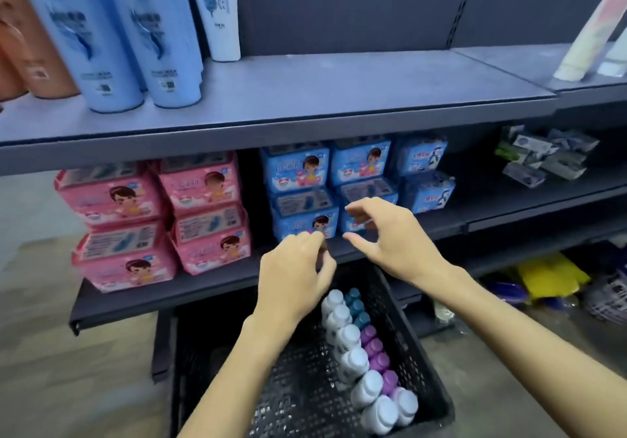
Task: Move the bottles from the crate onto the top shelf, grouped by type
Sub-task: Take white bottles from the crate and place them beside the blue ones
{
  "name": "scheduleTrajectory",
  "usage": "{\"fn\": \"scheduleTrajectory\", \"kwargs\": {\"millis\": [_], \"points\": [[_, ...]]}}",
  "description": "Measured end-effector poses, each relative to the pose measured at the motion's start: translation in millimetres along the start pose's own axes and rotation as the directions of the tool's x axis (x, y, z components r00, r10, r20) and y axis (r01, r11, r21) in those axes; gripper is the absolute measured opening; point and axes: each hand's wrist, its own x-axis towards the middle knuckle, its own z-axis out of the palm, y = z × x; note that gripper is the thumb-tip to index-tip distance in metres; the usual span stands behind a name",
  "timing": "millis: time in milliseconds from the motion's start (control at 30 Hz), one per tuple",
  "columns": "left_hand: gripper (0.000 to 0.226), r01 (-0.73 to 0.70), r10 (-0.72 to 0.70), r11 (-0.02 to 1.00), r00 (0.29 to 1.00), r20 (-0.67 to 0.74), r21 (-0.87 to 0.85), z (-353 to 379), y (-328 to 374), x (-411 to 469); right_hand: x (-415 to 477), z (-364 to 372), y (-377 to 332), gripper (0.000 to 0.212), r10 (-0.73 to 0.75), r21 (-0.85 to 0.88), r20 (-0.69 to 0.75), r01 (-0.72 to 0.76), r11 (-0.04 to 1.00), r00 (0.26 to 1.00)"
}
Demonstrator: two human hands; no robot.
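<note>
Grey metal shelving fills the view, with a dark perforated back panel behind it and a pale floor (40, 335) at the left. The top shelf (339, 91) is bare through its middle. At its left end stand tall blue bottles (115, 47), orange bottles (30, 47) and a white bottle (217, 10); a pale tube (590, 30) leans at the far right.

On the shelf below, pink packs (152, 220) are stacked at the left and blue packs (305, 173) beside them. Small dark boxes (543, 156) are heaped further right. Something yellow (549, 274) lies low down at the right, too blurred to name.

A black plastic crate (424, 352) sits below the shelves. Along its right side the small bottles stand in rows: white-capped bottles (353, 359), purple-capped bottles (376, 352) and teal-capped bottles (356, 305) at the far end.

Both hands hang above the crate's far end, in front of the blue packs. The left hand (295, 278) has its fingers loosely curled and grasps nothing. The right hand (393, 237) has thumb and fingers spread apart in a loose curve, also empty.
</note>
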Motion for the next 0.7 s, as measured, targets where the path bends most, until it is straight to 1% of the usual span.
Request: {"fn": "scheduleTrajectory", "kwargs": {"millis": [67, 133, 267, 400, 533, 700], "points": [[0.015, 0.016, -0.021, 0.998, 0.995, 0.096, 0.053, 22, -2, -16, -17, 18, 13, 0.041, 0.047, 0.003, 0.041, -0.047, 0.999, 0.998], [0.015, 0.039, -0.049, 0.997, 0.986, 0.157, 0.070, 39, -6, -30, -35, 36, 24, 0.041, 0.098, 0.018, 0.083, -0.100, 0.995, 0.992], [0.015, 0.078, -0.096, 0.993, 0.970, 0.221, 0.091, 64, -9, -55, -66, 69, 45, 0.039, 0.199, 0.035, 0.167, -0.208, 0.978, 0.966], [0.019, 0.121, -0.156, 0.984, 0.939, 0.307, 0.129, 88, -11, -77, -90, 92, 63, 0.036, 0.303, 0.029, 0.284, -0.324, 0.946, 0.910], [0.019, 0.150, -0.185, 0.982, 0.901, 0.392, 0.118, 110, -10, -97, -117, 115, 79, 0.036, 0.363, -0.007, 0.391, -0.392, 0.920, 0.846], [0.018, 0.151, -0.179, 0.984, 0.867, 0.466, 0.097, 132, -8, -116, -154, 142, 95, 0.031, 0.423, -0.043, 0.436, -0.451, 0.892, 0.794]]}}
